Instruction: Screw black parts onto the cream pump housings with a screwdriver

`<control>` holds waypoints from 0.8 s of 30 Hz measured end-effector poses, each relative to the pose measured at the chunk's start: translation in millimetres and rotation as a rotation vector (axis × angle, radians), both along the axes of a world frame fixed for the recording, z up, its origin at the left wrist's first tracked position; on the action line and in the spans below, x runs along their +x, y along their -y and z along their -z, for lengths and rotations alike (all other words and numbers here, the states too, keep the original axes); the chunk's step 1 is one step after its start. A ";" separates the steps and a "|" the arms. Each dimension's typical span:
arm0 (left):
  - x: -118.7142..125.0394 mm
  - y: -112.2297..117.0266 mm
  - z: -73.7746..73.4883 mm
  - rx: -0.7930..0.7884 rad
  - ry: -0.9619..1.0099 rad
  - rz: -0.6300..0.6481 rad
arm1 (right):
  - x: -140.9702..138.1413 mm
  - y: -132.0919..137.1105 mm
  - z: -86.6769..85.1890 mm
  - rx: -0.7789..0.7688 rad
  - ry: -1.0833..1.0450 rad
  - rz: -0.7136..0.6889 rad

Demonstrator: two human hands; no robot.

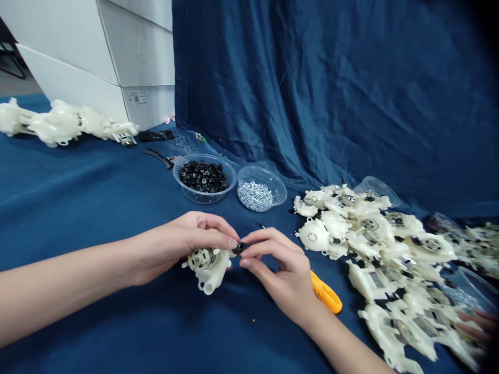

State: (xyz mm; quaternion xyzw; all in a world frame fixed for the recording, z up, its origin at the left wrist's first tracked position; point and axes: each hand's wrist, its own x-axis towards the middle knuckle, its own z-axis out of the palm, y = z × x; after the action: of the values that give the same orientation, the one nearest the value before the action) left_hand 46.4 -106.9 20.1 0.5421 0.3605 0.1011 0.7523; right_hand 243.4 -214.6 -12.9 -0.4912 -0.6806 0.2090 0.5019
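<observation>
In the head view, my left hand (187, 239) is closed around a cream plastic housing (218, 270) with a small round motor (201, 259) set in it. My right hand (278, 265) pinches a small black plastic part (239, 248) at the housing's right edge, close to my left thumb. Whether that part is seated or only touching the housing, I cannot tell. Partly behind my right hand lies a screwdriver with an orange handle (326, 293); its dark tip shows above my knuckles.
Clear bowls hold black parts (205, 176) and silver screws (255, 196). Many cream housings (374, 228) are heaped at the right, with another person's hand (477, 322) beside them. More housings (58, 122) line the left, before white boxes (144, 104). A blue curtain (331, 88) hangs behind.
</observation>
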 end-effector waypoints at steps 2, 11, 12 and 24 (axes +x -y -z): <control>1.3 0.8 -0.6 0.057 -0.021 -0.030 | -2.9 0.6 0.1 -0.035 -0.036 0.039; 8.0 4.1 -1.7 0.191 -0.125 -0.051 | -8.3 3.0 4.7 -0.222 -0.222 0.139; 8.2 4.0 -0.2 0.202 -0.125 -0.048 | -8.5 3.1 4.9 -0.233 -0.219 0.144; 11.3 7.3 10.2 0.116 -0.048 0.055 | -12.3 0.3 2.6 -0.283 -0.418 0.178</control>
State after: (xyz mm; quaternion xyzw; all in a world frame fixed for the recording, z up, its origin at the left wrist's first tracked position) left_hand 57.7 -114.2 9.8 0.5968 0.3569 0.0879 0.7132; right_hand 231.1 -214.8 -15.5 -0.5604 -0.4803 0.3542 0.5743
